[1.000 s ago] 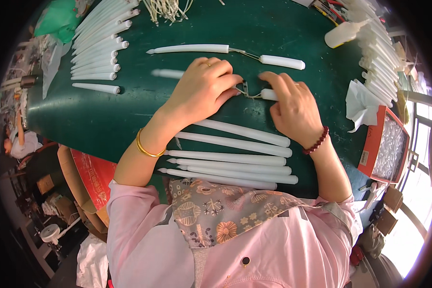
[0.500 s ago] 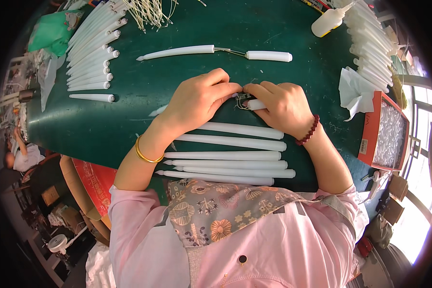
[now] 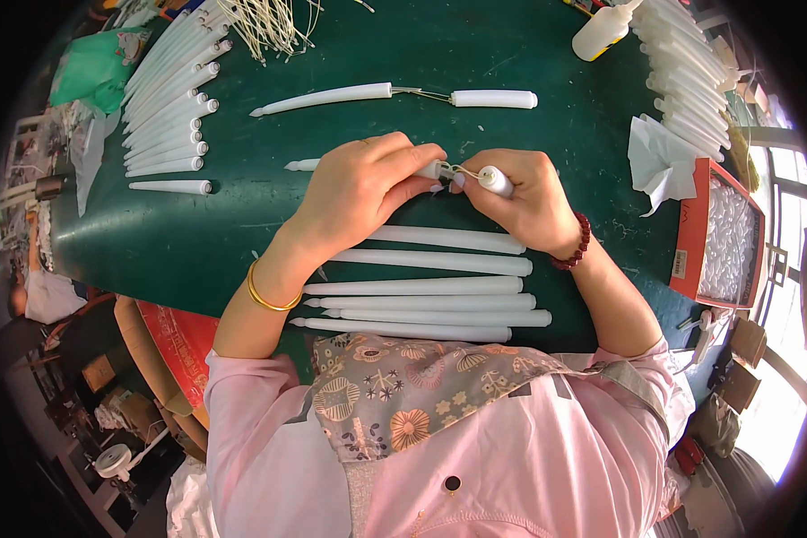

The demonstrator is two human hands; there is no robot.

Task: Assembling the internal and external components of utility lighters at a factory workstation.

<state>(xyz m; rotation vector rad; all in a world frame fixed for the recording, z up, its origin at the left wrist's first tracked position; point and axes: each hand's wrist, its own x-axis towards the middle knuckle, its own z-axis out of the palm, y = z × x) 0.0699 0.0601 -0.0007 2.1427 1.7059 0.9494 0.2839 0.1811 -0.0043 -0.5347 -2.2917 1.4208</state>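
My left hand (image 3: 365, 190) grips the long tapered part of a white LED taper candle (image 3: 305, 165); its pointed tip sticks out on the left and its open end shows at my fingertips. My right hand (image 3: 522, 199) is closed around the short white base tube (image 3: 495, 181), whose round end faces up. Thin pale wires (image 3: 462, 170) run between the two parts, close to both thumbs. Beyond my hands lies another candle in two pieces, its long part (image 3: 332, 95) and base (image 3: 493, 99) joined by wires. Several white tapers (image 3: 430, 263) lie side by side nearer my body.
White tubes (image 3: 166, 134) are stacked at the left, with a bundle of wires (image 3: 273, 27) at the far edge. On the right are a glue bottle (image 3: 603, 34), more translucent tubes (image 3: 686, 81), white paper (image 3: 659, 166) and a red box (image 3: 695, 235) of small clear pieces.
My hands have drawn slightly apart. The base in my right hand has turned from lying sideways to end up, and the taper's open end now shows at my left fingertips.
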